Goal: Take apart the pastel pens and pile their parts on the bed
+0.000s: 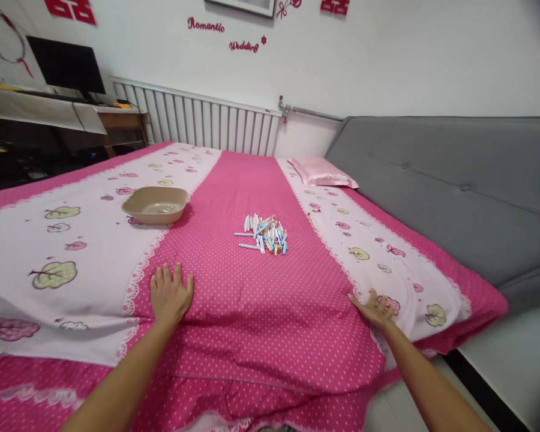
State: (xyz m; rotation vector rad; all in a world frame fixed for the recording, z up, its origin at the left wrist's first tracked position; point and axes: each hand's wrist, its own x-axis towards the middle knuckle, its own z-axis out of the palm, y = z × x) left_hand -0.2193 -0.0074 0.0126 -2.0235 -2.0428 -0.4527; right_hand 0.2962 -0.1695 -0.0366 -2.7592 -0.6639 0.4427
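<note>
My left hand (170, 295) lies flat, fingers spread, on the pink dotted bedsheet (256, 300) near the lace seam with the white patterned strip. My right hand (374, 308) rests open, palm down, on the sheet at the right seam. Neither hand holds anything. Ahead of both hands, in the middle of the pink strip, lies a pile of several coloured pens (265, 234). A beige shallow bowl (155, 204) sits further back to the left, on the border of the white strip.
A pink pillow (323, 172) lies at the far right of the bed, against a grey padded headboard (454, 180). A white radiator (202, 120) runs along the far wall. A desk with a dark monitor (67, 66) stands at far left.
</note>
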